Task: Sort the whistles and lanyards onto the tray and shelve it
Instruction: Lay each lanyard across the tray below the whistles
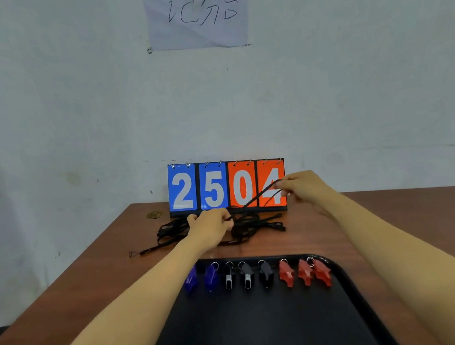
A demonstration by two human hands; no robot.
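A black tray (276, 329) lies on the brown table in front of me. Along its far edge stands a row of whistles: two blue whistles (210, 277) at the left, three black whistles (246, 276) in the middle, three red whistles (304, 272) at the right. Beyond the tray a tangle of black lanyards (247, 227) lies on the table. One black lanyard (255, 199) is stretched taut between my hands. My left hand (209, 226) pinches its lower end above the pile. My right hand (302, 187) pinches its upper end, raised in front of the scoreboard.
A flip scoreboard (226, 187) reading 2504 stands at the table's back against the white wall. A paper sign (197, 8) hangs above. A small gold coin-like disc (154, 214) lies left of the scoreboard. The table (74, 288) edges fall away left and right.
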